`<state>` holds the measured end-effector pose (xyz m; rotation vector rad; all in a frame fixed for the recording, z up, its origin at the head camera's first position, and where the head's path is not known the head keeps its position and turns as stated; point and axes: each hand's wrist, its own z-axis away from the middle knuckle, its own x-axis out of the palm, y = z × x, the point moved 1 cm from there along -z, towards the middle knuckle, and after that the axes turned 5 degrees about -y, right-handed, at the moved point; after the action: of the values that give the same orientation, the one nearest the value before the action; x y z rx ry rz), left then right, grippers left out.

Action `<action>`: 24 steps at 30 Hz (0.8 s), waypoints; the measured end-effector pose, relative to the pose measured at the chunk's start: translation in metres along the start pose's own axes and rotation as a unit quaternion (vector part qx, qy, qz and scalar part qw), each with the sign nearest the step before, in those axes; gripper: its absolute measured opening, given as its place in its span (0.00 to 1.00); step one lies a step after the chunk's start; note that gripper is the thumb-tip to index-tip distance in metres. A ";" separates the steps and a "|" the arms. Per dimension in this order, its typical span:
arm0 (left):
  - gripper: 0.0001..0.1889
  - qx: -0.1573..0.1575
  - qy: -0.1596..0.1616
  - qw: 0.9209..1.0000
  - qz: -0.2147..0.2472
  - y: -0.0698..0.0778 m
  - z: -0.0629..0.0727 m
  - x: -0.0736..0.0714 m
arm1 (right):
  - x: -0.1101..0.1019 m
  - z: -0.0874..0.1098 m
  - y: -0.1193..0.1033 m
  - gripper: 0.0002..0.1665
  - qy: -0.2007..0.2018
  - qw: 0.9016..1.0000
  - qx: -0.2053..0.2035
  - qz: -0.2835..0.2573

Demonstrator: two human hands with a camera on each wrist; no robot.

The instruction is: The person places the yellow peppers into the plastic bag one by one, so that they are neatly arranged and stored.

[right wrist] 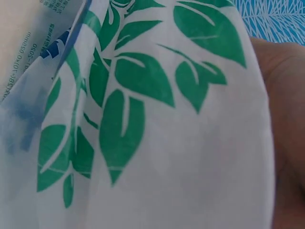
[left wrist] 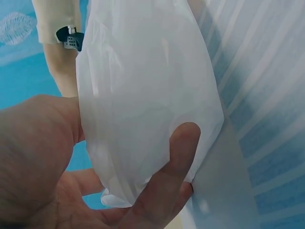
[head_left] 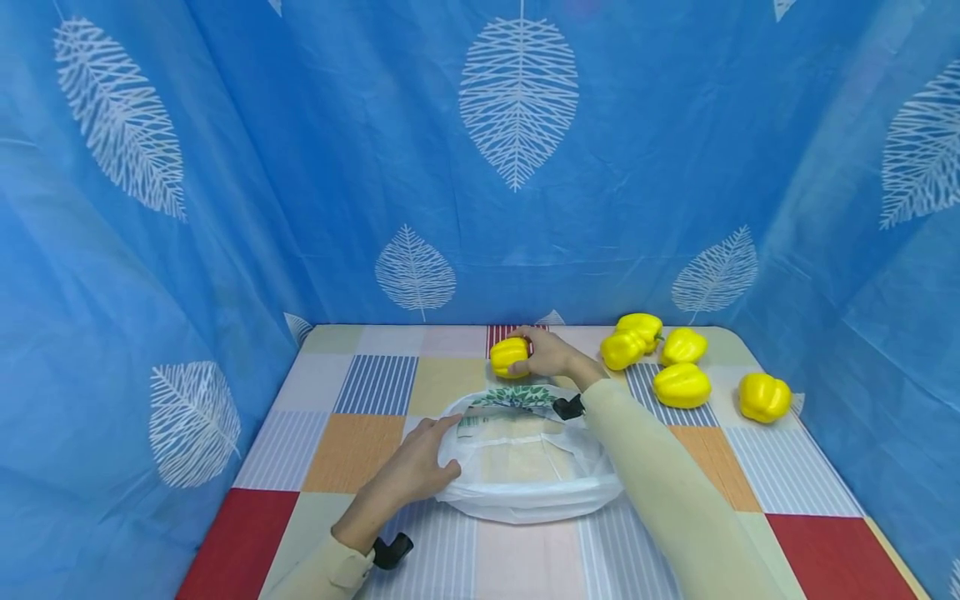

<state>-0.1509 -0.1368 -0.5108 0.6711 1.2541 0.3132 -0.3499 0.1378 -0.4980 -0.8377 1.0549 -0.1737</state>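
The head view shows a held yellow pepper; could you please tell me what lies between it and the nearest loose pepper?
In the head view, the right hand, gripping the held pepper, comes first, then bare tablecloth before the loose pepper.

Curtained booth [head_left: 660, 167]: blue drapes [head_left: 337, 125] 3 sides, checked tablecloth [head_left: 356, 454].

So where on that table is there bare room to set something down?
The widest patch is the left of the table, between the blue curtain and the left hand. Another lies front right, between the right sleeve and the table's right edge. It's crowded back right, with five peppers, and beyond the bag, where the right hand holds another pepper.
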 end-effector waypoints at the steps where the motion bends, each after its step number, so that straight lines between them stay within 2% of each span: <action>1: 0.41 0.002 0.000 1.000 0.002 0.001 0.000 0.000 | 0.000 0.001 -0.001 0.49 0.003 1.000 0.002 -0.002; 14: 0.42 -0.002 0.003 1.000 0.005 0.006 0.002 0.002 | -0.013 0.021 -0.008 0.45 0.060 0.998 -0.013 -0.026; 24: 0.42 -0.010 -0.001 1.000 0.008 0.008 0.001 0.003 | -0.021 0.037 -0.015 0.42 0.080 0.996 -0.037 -0.006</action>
<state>-0.1483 -0.1294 -0.5078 0.6642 1.2430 0.3375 -0.3263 0.1569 -0.4650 -0.9080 1.2123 -0.2152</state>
